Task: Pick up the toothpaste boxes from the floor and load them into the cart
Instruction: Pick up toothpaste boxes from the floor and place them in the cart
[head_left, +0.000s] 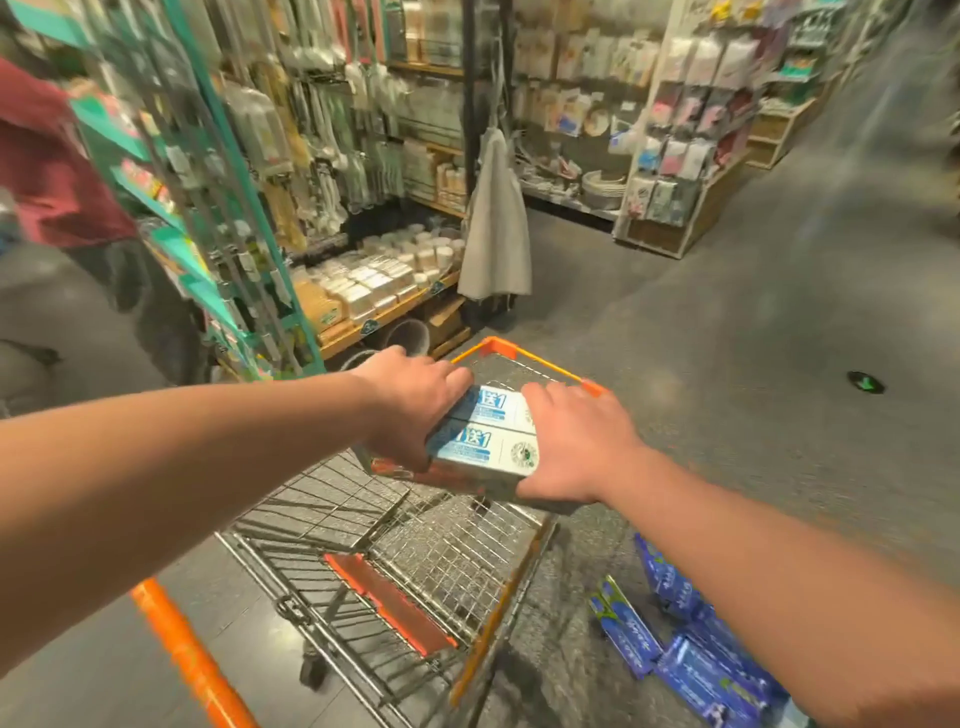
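Note:
Both my hands hold a stack of white and light-blue toothpaste boxes (488, 434) above the wire basket of the shopping cart (447, 551). My left hand (410, 405) grips the stack's left end, thumb underneath. My right hand (576, 441) grips its right end, fingers over the top. The stack's underside is hidden. Several blue toothpaste boxes (691, 639) lie scattered on the floor to the right of the cart, partly behind my right forearm.
The cart has orange rim corners and an orange handle (192, 660) at lower left. A teal display rack (223, 208) stands left of the cart, wooden shelves of goods behind it. A person in a red top (47, 171) stands at far left. Grey floor stretches right.

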